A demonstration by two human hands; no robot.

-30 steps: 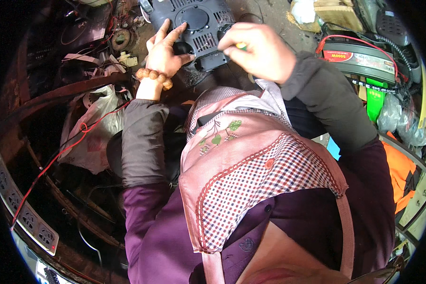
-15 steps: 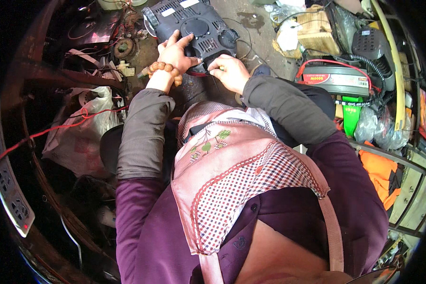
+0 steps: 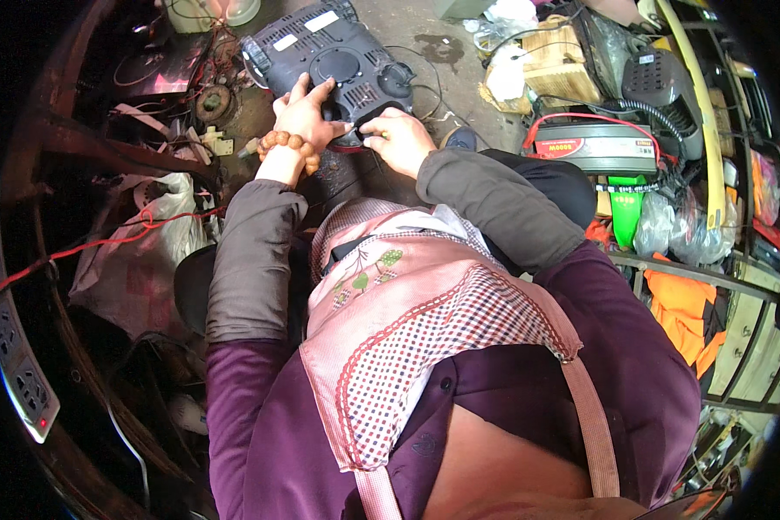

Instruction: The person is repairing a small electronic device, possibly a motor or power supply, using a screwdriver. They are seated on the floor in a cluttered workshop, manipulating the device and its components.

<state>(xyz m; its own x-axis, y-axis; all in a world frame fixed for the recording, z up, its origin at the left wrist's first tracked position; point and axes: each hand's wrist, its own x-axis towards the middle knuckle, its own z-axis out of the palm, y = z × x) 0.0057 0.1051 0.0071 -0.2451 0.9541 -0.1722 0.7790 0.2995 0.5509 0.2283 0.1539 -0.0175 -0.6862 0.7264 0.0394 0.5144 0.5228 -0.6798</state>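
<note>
A black plastic appliance casing (image 3: pixel 331 62) lies at the top with a vented face up, showing a round grille, slots and white labels. My left hand (image 3: pixel 302 121) rests on its near left part, fingers spread over the surface and thumb stretched toward the near edge. Beside that thumb, my right hand (image 3: pixel 400 140) is closed in a pinch at the casing's near edge. Whatever its fingertips hold is hidden. A bead bracelet (image 3: pixel 288 151) circles my left wrist.
To the right stand a grey box-shaped device (image 3: pixel 594 149) with a red cable, a wooden block (image 3: pixel 562 62) and plastic bags (image 3: pixel 659 224). A white bag (image 3: pixel 139 269) and a red cord (image 3: pixel 104 243) lie left. A socket strip (image 3: pixel 28 373) runs along the left rim.
The whole view has shifted slightly. My right hand has turned a little, its fingertips still at the casing's near edge. My left hand stays on the casing.
</note>
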